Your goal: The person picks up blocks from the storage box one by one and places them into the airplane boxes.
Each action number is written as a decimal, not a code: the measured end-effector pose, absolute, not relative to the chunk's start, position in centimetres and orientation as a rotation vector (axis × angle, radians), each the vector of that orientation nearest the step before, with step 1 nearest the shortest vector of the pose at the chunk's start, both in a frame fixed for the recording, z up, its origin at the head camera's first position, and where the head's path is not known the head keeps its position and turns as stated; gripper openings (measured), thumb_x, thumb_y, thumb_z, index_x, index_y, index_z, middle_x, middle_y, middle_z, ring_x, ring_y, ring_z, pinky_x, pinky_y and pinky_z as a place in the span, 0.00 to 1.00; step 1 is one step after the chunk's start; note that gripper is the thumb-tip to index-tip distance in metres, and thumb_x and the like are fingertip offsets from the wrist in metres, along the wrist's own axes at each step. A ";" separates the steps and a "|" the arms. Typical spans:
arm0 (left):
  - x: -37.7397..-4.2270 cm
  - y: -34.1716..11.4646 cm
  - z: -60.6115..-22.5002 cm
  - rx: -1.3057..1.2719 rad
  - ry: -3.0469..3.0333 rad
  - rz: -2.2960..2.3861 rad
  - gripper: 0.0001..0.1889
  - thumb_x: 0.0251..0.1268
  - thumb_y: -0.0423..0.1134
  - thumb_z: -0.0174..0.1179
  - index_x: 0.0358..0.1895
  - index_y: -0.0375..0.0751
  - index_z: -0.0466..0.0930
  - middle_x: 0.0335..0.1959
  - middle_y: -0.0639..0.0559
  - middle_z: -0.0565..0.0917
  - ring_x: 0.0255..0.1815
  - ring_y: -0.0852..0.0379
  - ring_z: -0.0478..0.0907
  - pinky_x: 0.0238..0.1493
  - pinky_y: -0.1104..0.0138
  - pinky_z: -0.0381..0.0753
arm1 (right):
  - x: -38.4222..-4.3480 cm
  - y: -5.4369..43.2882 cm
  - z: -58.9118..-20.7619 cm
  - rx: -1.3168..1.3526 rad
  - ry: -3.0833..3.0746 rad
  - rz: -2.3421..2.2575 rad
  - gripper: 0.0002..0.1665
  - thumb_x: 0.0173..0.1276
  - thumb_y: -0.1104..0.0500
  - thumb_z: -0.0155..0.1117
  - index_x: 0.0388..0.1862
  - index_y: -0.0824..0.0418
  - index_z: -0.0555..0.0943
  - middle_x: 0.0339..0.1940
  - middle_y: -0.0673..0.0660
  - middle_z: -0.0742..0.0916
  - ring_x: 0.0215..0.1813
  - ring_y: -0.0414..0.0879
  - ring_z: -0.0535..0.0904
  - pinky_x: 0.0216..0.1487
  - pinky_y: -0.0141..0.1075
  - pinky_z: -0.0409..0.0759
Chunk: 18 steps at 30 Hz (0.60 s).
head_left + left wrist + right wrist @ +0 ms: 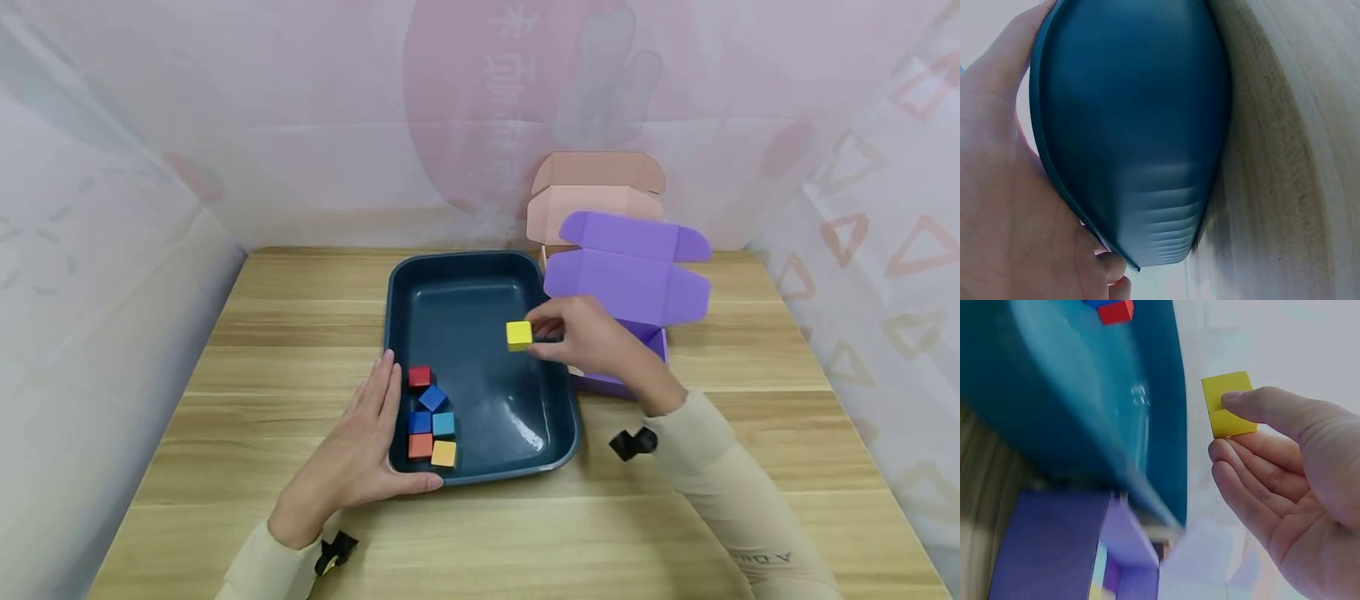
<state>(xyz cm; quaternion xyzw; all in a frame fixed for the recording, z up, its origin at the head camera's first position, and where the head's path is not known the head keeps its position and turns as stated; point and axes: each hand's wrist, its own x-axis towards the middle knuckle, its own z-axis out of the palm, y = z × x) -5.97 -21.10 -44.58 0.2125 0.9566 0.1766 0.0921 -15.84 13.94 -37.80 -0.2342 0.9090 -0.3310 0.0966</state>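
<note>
My right hand point(588, 333) pinches a yellow block point(519, 335) between thumb and fingers, above the right side of a dark blue tray point(480, 292). In the right wrist view the thumb point(1260, 405) lies across the block's face, with the other fingers beneath it. My left hand point(352, 446) rests against the tray's near left corner, its fingers straight along the left rim and its thumb on the front rim. Beside it inside the tray sit several blocks: red point(420, 377), blue point(432, 398), another blue point(419, 422), teal point(443, 424), orange-red point(420, 446) and yellow-orange point(443, 454).
An open purple box point(622, 287) stands right of the tray, partly behind my right forearm; small coloured pieces show inside it in the right wrist view. Behind it is an open peach box point(592, 200). Everything stands on a wooden table point(300, 333) with cloth walls around.
</note>
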 end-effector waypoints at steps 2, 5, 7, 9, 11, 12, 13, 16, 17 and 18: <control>-5.9 -21.1 -44.5 0.640 2.838 0.530 0.81 0.40 0.88 0.64 0.88 0.40 0.34 0.90 0.43 0.33 0.91 0.40 0.37 0.85 0.37 0.53 | -15.2 15.5 -37.7 -0.643 2.704 -1.003 0.18 0.65 0.60 0.79 0.53 0.64 0.89 0.45 0.57 0.93 0.45 0.46 0.90 0.53 0.47 0.91; -5.8 -21.1 -44.5 0.646 2.833 0.536 0.81 0.40 0.88 0.63 0.87 0.40 0.32 0.90 0.43 0.33 0.91 0.40 0.37 0.85 0.37 0.53 | -14.3 17.8 -38.2 -0.569 2.735 -1.014 0.18 0.64 0.60 0.80 0.52 0.64 0.89 0.44 0.57 0.92 0.44 0.47 0.89 0.54 0.50 0.91; -5.8 -21.1 -44.5 0.646 2.832 0.536 0.81 0.40 0.88 0.63 0.87 0.41 0.31 0.90 0.43 0.33 0.91 0.41 0.37 0.85 0.38 0.53 | -13.7 19.2 -38.6 -0.529 2.753 -1.017 0.19 0.64 0.61 0.79 0.53 0.65 0.89 0.44 0.58 0.92 0.44 0.48 0.89 0.54 0.51 0.91; -5.8 -21.1 -44.4 0.646 2.832 0.534 0.81 0.40 0.88 0.64 0.87 0.42 0.30 0.90 0.43 0.33 0.91 0.41 0.37 0.85 0.38 0.53 | -13.2 20.5 -39.2 -0.499 2.769 -1.018 0.19 0.65 0.62 0.79 0.53 0.66 0.89 0.45 0.60 0.92 0.44 0.50 0.90 0.53 0.51 0.91; -5.8 -21.1 -44.5 0.648 2.832 0.536 0.81 0.40 0.87 0.64 0.87 0.42 0.30 0.90 0.43 0.33 0.91 0.41 0.37 0.86 0.38 0.53 | -12.7 21.6 -39.8 -0.465 2.774 -1.018 0.19 0.65 0.63 0.78 0.54 0.68 0.88 0.45 0.61 0.92 0.44 0.50 0.90 0.52 0.49 0.91; -5.8 -21.1 -44.5 0.648 2.832 0.535 0.81 0.40 0.87 0.65 0.87 0.42 0.30 0.90 0.43 0.33 0.91 0.41 0.37 0.85 0.38 0.53 | -12.5 22.1 -40.2 -0.450 2.771 -1.020 0.19 0.66 0.63 0.78 0.54 0.68 0.88 0.45 0.62 0.92 0.45 0.51 0.90 0.52 0.49 0.91; -5.8 -21.1 -44.5 0.647 2.832 0.534 0.81 0.40 0.87 0.65 0.87 0.41 0.31 0.90 0.43 0.33 0.91 0.41 0.37 0.85 0.38 0.53 | -12.3 22.5 -40.5 -0.435 2.771 -1.016 0.19 0.66 0.63 0.78 0.54 0.69 0.88 0.45 0.62 0.93 0.44 0.51 0.90 0.51 0.47 0.91; -5.9 -21.1 -44.4 0.644 2.830 0.536 0.81 0.41 0.85 0.66 0.87 0.41 0.31 0.90 0.43 0.33 0.91 0.41 0.37 0.85 0.38 0.53 | -12.0 23.4 -41.6 -0.393 2.747 -1.024 0.19 0.66 0.63 0.77 0.54 0.70 0.87 0.43 0.62 0.93 0.44 0.51 0.91 0.48 0.43 0.92; -5.8 -21.2 -44.4 0.645 2.829 0.533 0.81 0.41 0.85 0.66 0.87 0.41 0.31 0.90 0.43 0.33 0.91 0.41 0.37 0.85 0.38 0.53 | -11.9 23.7 -41.9 -0.379 2.740 -1.019 0.19 0.67 0.62 0.77 0.54 0.71 0.87 0.43 0.62 0.93 0.43 0.51 0.91 0.47 0.41 0.92; -5.8 -21.2 -44.4 0.645 2.829 0.533 0.81 0.41 0.85 0.67 0.87 0.40 0.32 0.90 0.43 0.33 0.91 0.41 0.37 0.85 0.38 0.53 | -11.8 23.9 -42.2 -0.365 2.734 -1.009 0.19 0.67 0.62 0.77 0.54 0.70 0.87 0.43 0.62 0.93 0.43 0.51 0.91 0.46 0.40 0.92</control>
